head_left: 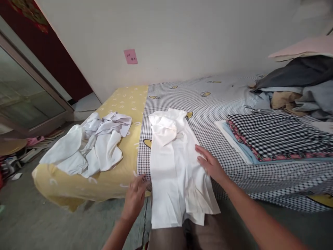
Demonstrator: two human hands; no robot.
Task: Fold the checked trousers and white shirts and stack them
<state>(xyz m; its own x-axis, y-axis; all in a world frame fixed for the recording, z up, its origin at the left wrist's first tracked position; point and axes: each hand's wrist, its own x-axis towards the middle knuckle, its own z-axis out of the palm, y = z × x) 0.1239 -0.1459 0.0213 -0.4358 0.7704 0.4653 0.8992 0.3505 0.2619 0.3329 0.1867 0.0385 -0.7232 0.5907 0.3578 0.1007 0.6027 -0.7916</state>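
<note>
A long white garment [165, 166] lies over the front edge of the bed, its upper end bunched and its lower part hanging down in loose panels over my legs. Along the garment's right edge rests my right hand [212, 166], open, with thumb and fingers apart and fingertips touching the cloth. My left hand [135, 194] is just left of the garment, at the bed's front edge, with its fingers loosely bent and nothing visible in them. Further left, a crumpled heap of white clothes [88, 146] sits on the yellow cover [127, 97].
Folded black-and-white checked cloth [275, 135] lies on the right of the checked bedsheet [174, 97]. Behind it is a pile of grey and brown clothes [299, 80]. A pink note [130, 56] is stuck on the wall. At far left stands a glass-paned door [26, 86].
</note>
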